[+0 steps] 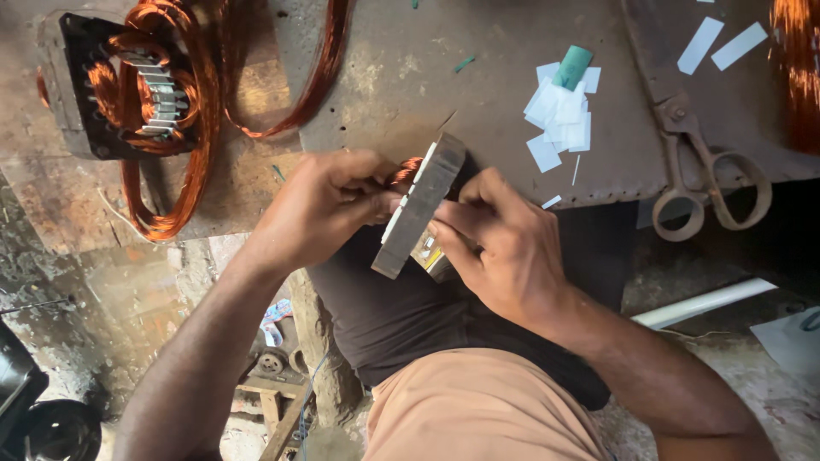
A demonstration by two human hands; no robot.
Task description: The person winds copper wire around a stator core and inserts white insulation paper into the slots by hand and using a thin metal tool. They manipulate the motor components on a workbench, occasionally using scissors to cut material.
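Note:
A small grey metal motor stator [418,209] stands on edge over my lap, with copper wire coils [407,170] showing at its upper left face. My left hand [320,205] grips its left side, fingers pressed against the copper coil. From the right, my right hand [504,243] closes around the stator's lower edge, thumb on its rim. Both hands are wrapped on the same piece, just in front of the workbench edge.
On the worn bench lie a larger stator with loose copper windings [145,94], a pile of white paper slips with a green piece [564,107], rusty scissors [705,175] and more copper wire [799,68]. A white pipe [705,303] lies lower right.

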